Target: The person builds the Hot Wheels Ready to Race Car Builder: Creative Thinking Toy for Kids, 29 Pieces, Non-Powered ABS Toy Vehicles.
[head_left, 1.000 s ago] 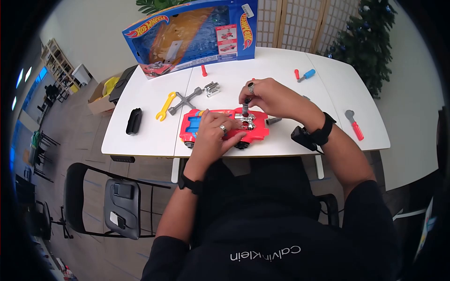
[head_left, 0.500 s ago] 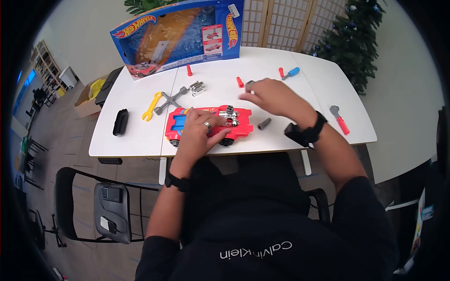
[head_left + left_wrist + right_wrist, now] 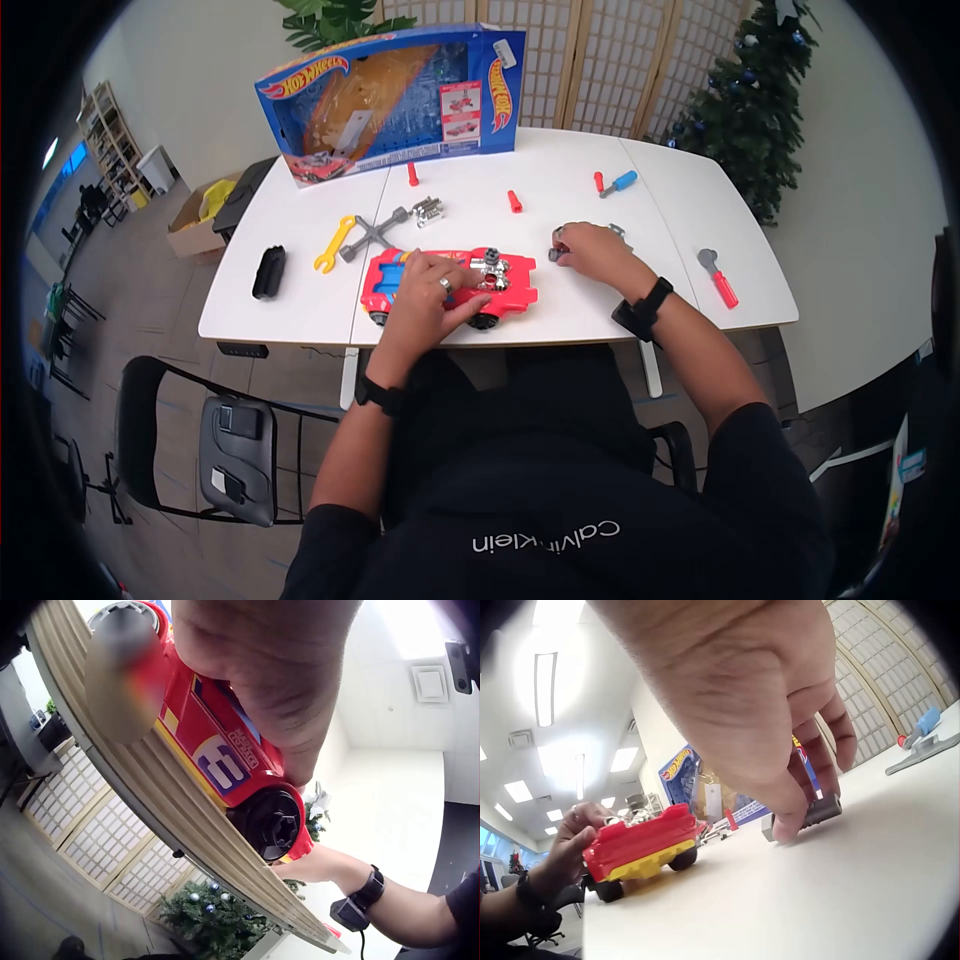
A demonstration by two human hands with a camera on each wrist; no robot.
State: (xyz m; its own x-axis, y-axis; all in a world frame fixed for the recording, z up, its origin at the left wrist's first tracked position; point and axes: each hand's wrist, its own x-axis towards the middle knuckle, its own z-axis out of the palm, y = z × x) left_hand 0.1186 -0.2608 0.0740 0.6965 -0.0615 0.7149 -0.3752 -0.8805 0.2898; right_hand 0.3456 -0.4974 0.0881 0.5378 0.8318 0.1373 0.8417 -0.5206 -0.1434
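My left hand (image 3: 428, 300) holds the red toy car (image 3: 516, 290) on the table, its fingers over the top by the chrome engine and its thumb along the near side. A dark grey round piece (image 3: 491, 256) stands on the engine block. To the right of the car, my right hand (image 3: 600, 258) pinches a dark grey cylindrical socket piece (image 3: 823, 810) between thumb and fingers, low at the tabletop. In the left wrist view the car's black wheel (image 3: 274, 825) and side stickers show beneath the palm.
Left of the car lie a grey cross wrench (image 3: 373, 235), a yellow wrench (image 3: 335, 244) and a black tray (image 3: 268, 272). Chrome pieces (image 3: 427, 211) and a red peg (image 3: 515, 201) lie behind it. A blue-handled screwdriver (image 3: 622, 182), red-handled tool (image 3: 720, 282) and toy box (image 3: 400, 105) stand farther out.
My right hand has left the grey piece on the engine, moved right and down to the table, and taken hold of the socket piece there. The left hand stays on the car.
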